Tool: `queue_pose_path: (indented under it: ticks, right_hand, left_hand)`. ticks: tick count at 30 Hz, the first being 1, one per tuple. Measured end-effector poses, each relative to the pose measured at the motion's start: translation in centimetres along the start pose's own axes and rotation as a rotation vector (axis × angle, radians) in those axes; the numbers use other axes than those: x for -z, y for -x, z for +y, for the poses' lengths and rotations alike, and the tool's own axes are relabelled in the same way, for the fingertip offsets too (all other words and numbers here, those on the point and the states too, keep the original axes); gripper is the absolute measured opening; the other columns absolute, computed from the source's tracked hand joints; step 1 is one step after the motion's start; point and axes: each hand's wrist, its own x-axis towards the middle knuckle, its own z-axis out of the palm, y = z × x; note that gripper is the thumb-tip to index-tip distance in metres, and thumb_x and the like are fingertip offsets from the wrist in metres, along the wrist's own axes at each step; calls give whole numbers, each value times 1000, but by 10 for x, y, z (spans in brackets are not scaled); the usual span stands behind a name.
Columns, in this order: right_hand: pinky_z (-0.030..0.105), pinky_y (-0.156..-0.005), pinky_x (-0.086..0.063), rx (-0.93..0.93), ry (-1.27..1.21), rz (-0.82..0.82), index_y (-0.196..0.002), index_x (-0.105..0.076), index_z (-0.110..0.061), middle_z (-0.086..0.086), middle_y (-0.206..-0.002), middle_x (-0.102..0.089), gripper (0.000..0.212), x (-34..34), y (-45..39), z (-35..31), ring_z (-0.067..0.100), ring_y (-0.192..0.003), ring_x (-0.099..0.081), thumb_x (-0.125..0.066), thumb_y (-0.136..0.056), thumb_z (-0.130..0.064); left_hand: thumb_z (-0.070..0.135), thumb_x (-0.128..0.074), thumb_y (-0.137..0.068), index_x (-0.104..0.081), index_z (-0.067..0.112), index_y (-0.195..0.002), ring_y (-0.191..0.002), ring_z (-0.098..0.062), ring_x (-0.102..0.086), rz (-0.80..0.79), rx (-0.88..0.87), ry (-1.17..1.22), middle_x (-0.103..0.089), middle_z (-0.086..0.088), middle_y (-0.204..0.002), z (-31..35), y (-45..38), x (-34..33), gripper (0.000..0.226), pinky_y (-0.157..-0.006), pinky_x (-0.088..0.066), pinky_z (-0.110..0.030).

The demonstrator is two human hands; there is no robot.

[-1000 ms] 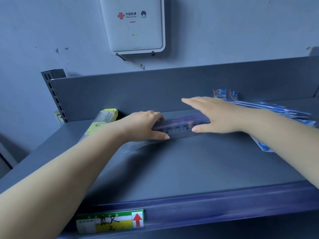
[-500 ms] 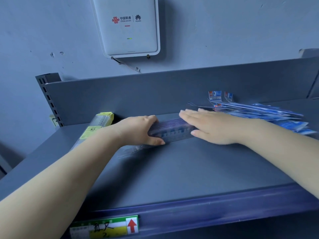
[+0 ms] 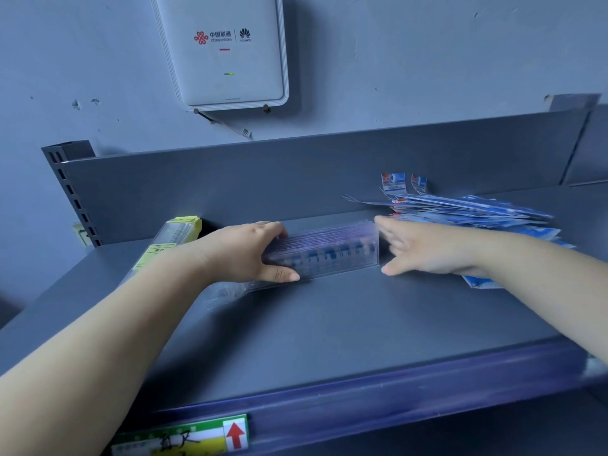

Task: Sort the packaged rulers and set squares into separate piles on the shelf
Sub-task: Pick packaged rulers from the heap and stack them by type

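Observation:
A stack of clear packaged rulers (image 3: 332,250) lies across the middle of the grey shelf (image 3: 329,324). My left hand (image 3: 246,251) grips the stack's left end, thumb in front and fingers over the back. My right hand (image 3: 424,248) is at the stack's right end with straight fingers touching it. A pile of blue-and-white packaged set squares (image 3: 467,212) lies at the back right, partly behind my right forearm. A clear ruler pack with a yellow label (image 3: 167,240) lies at the back left, partly hidden by my left arm.
The shelf's upright back panel (image 3: 296,172) runs behind the piles. A slotted post (image 3: 70,192) stands at the left. A white router box (image 3: 227,51) hangs on the wall above. A green and yellow price label with a red arrow (image 3: 197,436) sits on the shelf's front rail.
My right hand has slid off the top of the ruler stack to its right end. My left hand keeps its grip on the left end.

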Motion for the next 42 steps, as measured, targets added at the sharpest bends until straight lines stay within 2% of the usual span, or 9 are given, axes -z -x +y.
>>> queue_pose_path:
  ticks: [4, 8, 13, 17, 22, 33, 36, 39, 42]
  right_hand:
    - [23, -108, -21, 48, -140, -16, -143, -12, 0, 8, -157, -13, 65, -5, 1, 1, 19, -144, -17, -52, -92, -3]
    - [40, -116, -18, 58, -156, -7, -142, -10, 3, 13, -154, -13, 69, -6, 1, -2, 28, -142, -15, -55, -90, -5]
    - [22, -100, -25, 44, -268, -12, -125, -35, -8, -9, -125, -36, 58, -9, -4, -11, 7, -121, -40, -68, -77, -6]
    - [33, -115, -22, 62, -338, 44, -139, -25, 0, 5, -155, -17, 66, -13, -8, -17, 19, -145, -15, -61, -84, -1]
    - [26, -112, -24, 217, 302, 239, -150, -11, -18, -3, -156, -20, 97, -3, -4, -43, 14, -143, -22, -72, -77, -35]
    - [29, -58, -36, 335, 525, 96, -91, -58, -7, 3, -81, -56, 49, -23, -24, -92, 20, -73, -51, -79, -66, -43]
    - [29, -63, -39, 343, 338, 151, -91, -63, -8, 4, -83, -63, 44, -16, -25, -89, 19, -74, -56, -81, -66, -39]
    - [27, -67, -45, 352, -91, 201, -88, -68, -9, 3, -81, -69, 30, -13, -27, -80, 18, -73, -61, -83, -66, -24]
    - [24, -75, -51, 429, -528, 189, -92, -68, -14, 0, -90, -71, 22, -15, -30, -76, 15, -83, -66, -77, -72, -9]
  left_hand:
    - [61, -59, -77, -39, 21, -127, -107, -15, -48, -30, -17, -23, -49, 7, -121, 1, 0, 0, 67, -83, -34, -23]
    - [62, -60, -76, -39, 20, -123, -107, -17, -50, -12, -10, -77, -52, 5, -121, 2, 0, -1, 67, -83, -37, -26]
    - [65, -59, -75, -40, 19, -119, -104, -19, -50, 8, -1, -98, -53, 4, -120, 4, 0, -3, 67, -85, -40, -29]
    - [66, -56, -76, -39, 17, -116, -96, -17, -46, -4, 13, -108, -51, 3, -118, 4, 2, -3, 65, -84, -38, -29]
    - [65, -56, -77, -39, 17, -107, -102, -20, -51, 26, -14, -147, -54, 1, -115, 4, 3, -4, 60, -82, -41, -31]
    - [66, -56, -77, -48, 24, -116, -88, -15, -54, 68, -27, -302, -54, 12, -92, 13, 14, 27, 58, -65, -33, -24]
    - [77, -44, -72, -50, 23, -126, -109, -21, -52, 441, -81, -452, -59, 6, -115, 11, 18, 50, 77, -89, -29, -28]
    - [65, -52, -73, -53, 21, -120, -99, -14, -52, 1127, -116, 188, -57, 9, -113, 8, 34, 65, 65, -91, -35, -31]
    - [50, -71, -74, -43, 24, -125, -92, -2, -48, 1178, 70, 718, -49, 13, -114, 8, 38, 59, 64, -77, -40, -18]
